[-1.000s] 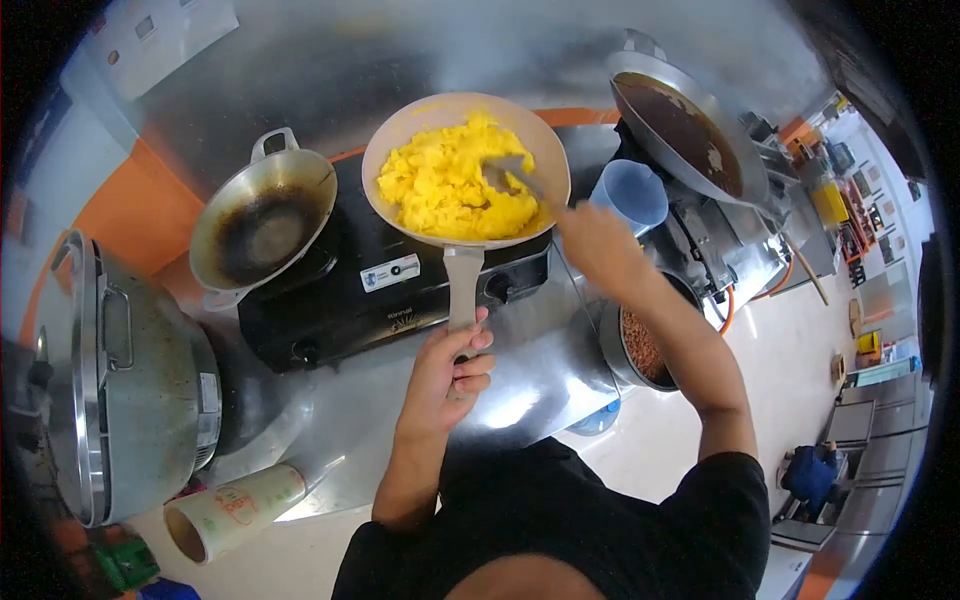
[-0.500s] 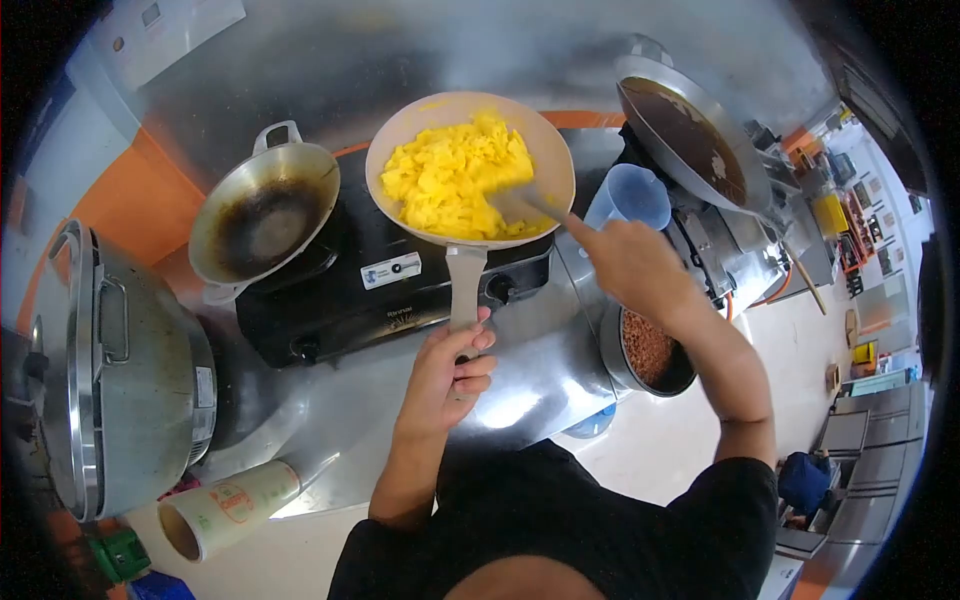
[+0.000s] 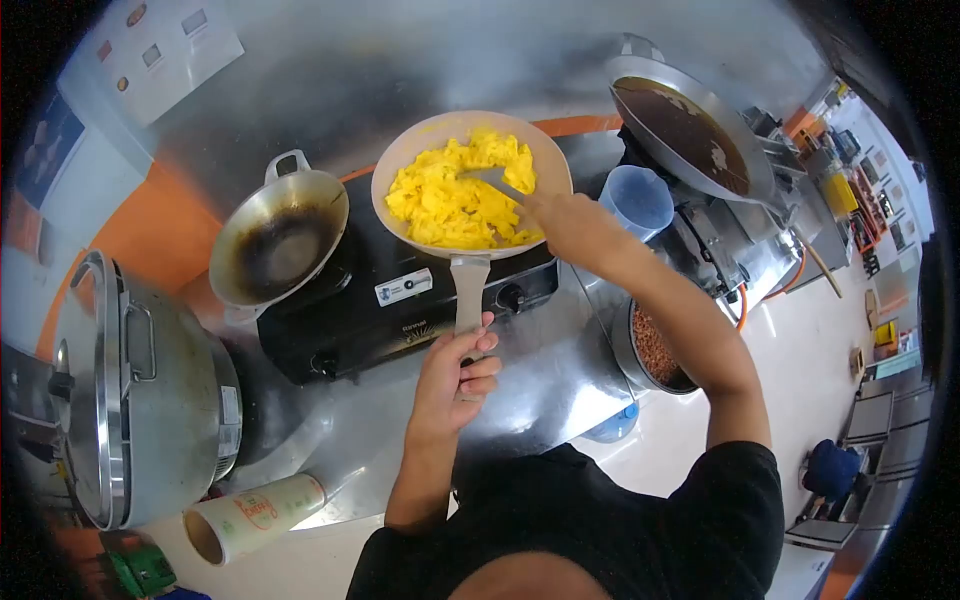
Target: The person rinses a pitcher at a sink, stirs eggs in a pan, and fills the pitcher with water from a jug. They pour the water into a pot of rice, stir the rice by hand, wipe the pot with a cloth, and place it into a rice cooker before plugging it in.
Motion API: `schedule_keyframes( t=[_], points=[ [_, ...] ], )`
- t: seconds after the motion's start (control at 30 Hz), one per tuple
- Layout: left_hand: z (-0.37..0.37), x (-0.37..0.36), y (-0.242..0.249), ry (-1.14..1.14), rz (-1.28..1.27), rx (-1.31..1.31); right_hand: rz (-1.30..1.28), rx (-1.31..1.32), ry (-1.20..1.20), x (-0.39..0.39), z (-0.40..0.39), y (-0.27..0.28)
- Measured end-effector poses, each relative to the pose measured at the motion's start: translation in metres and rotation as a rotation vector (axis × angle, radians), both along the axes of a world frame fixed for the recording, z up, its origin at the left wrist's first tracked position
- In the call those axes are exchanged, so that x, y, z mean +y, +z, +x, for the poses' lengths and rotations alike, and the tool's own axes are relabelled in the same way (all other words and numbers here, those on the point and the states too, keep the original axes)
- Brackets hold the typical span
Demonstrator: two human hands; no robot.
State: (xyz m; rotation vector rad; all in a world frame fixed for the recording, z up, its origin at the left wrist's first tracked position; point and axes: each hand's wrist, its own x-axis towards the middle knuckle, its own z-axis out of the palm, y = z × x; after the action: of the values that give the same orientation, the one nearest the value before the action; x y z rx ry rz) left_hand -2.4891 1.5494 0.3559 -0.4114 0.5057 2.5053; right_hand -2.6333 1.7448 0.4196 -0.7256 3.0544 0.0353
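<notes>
A beige frying pan [image 3: 552,178] sits on a black gas stove [image 3: 300,345] with yellow scrambled eggs [image 3: 450,215] spread over its base. My left hand [image 3: 455,375] is closed around the end of the pan's handle, palm partly turned up. In my right hand [image 3: 575,230] is a spatula [image 3: 492,180]; its grey blade lies among the eggs near the pan's middle. The hand covers most of the spatula's handle and hovers by the pan's right rim.
A browned wok [image 3: 290,235] stands on the left burner, beside a large lidded pot [image 3: 175,390]. At right are a wok of dark liquid [image 3: 690,135], a translucent bluish jug [image 3: 637,200] and a pot of reddish-brown crumbly bits [image 3: 650,345]. A printed cylinder [image 3: 255,515] lies front left.
My right hand has moved left and up, carrying the spatula deeper into the eggs. A gap has opened at the eggs' upper right. My left hand keeps its hold on the pan handle.
</notes>
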Motion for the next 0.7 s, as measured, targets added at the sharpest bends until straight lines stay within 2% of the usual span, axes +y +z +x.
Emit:
schedule_keyframes(
  t=[0.07, 0.13, 0.2, 0.3, 0.33, 0.47, 0.5, 0.57, 0.6, 0.7],
  points=[
    [0.003, 0.001, -0.003, 0.022, 0.055, 0.016, 0.116, -0.069, 0.044, 0.011, 0.024, 0.047],
    [0.003, 0.001, -0.006, 0.026, 0.058, 0.017, 0.112, 0.115, 0.271, 0.043, 0.032, 0.07],
    [0.002, 0.002, -0.008, 0.029, 0.063, 0.023, 0.208, -0.005, 0.156, 0.05, 0.046, 0.107],
    [0.002, 0.0, -0.007, 0.016, 0.061, 0.024, 0.327, 0.106, 0.115, 0.056, 0.064, 0.1],
    [0.002, 0.001, -0.006, 0.008, 0.062, 0.019, 0.255, 0.113, 0.138, 0.059, 0.056, 0.075],
    [0.004, 0.001, -0.006, -0.008, 0.003, 0.008, 0.117, 0.062, -0.072, 0.039, 0.002, -0.008],
    [0.006, 0.001, -0.006, -0.012, -0.006, 0.005, 0.108, 0.059, -0.076, 0.039, -0.001, -0.003],
    [0.004, -0.001, -0.005, -0.039, -0.023, -0.006, -0.224, 0.064, -0.068, 0.039, -0.008, 0.021],
    [0.003, -0.002, -0.004, -0.031, -0.027, -0.002, -0.284, 0.07, -0.082, 0.039, -0.007, 0.03],
    [0.002, -0.001, -0.005, -0.043, 0.007, -0.01, -0.18, 0.13, 0.055, 0.032, -0.024, 0.015]
  ],
)
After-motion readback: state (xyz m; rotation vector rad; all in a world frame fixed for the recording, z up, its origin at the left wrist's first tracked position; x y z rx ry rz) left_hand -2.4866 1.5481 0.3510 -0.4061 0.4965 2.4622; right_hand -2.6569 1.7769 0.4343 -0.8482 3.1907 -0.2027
